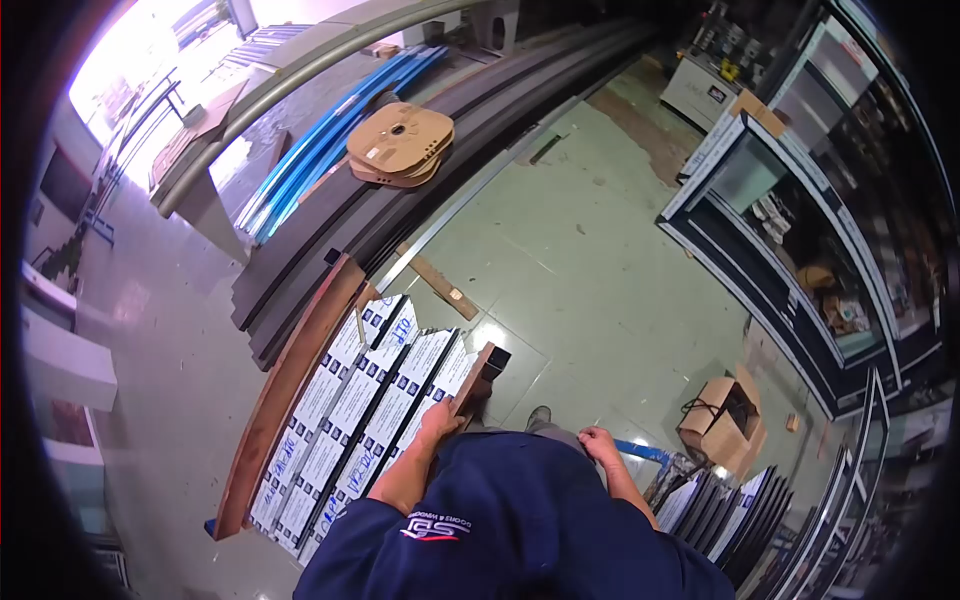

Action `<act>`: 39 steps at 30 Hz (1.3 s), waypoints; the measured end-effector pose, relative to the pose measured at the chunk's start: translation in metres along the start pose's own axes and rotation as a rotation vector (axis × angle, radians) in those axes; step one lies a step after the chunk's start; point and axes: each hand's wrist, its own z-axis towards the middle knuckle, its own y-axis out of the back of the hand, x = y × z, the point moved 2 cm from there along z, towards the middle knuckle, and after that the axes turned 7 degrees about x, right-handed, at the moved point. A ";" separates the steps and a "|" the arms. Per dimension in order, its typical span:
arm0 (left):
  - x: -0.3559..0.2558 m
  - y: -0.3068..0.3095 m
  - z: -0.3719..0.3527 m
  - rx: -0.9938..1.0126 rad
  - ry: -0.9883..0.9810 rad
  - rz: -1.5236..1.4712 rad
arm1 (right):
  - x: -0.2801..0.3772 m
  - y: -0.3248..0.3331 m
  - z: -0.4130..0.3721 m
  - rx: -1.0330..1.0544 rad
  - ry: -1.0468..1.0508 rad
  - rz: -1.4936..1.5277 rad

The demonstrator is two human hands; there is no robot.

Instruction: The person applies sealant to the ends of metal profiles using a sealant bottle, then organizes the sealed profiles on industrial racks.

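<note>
My left hand (437,421) is closed at the near end of a short brown board (474,383), which has a dark square end. Beside it lie several long window or door profiles (372,405) wrapped in white printed film, with blue handwriting on them. A long brown board (290,400) runs along their far side. My right hand (600,446) is held low at my right side with its fingers curled. A blue bar (640,450) begins just beside it; whether the fingers grip anything is not clear.
Cardboard reels (400,140) lie on a stack of long dark profiles (330,220) ahead, near blue-wrapped lengths (330,140). An open cardboard box (725,430) sits at right, by leaning framed panels (790,230). More profiles (720,515) stand at lower right. A wood strip (437,281) lies on the floor.
</note>
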 end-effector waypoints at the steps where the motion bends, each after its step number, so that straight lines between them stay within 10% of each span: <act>1: -0.002 0.003 0.005 0.023 -0.031 -0.009 | -0.008 -0.003 -0.006 -0.028 -0.018 0.033; 11: -0.143 0.053 0.073 -0.298 -0.612 0.117 | -0.020 -0.010 -0.065 -0.061 -0.241 0.067; 16: -0.169 0.038 0.087 -0.083 -0.376 0.589 | -0.058 -0.018 -0.047 -0.033 -0.230 0.232; 23: -0.170 0.027 0.097 -0.239 -0.311 0.532 | -0.046 0.028 -0.003 0.060 -0.138 -0.007; 39: -0.164 0.023 0.086 -0.265 -0.439 0.593 | -0.011 0.047 0.058 0.032 -0.281 0.469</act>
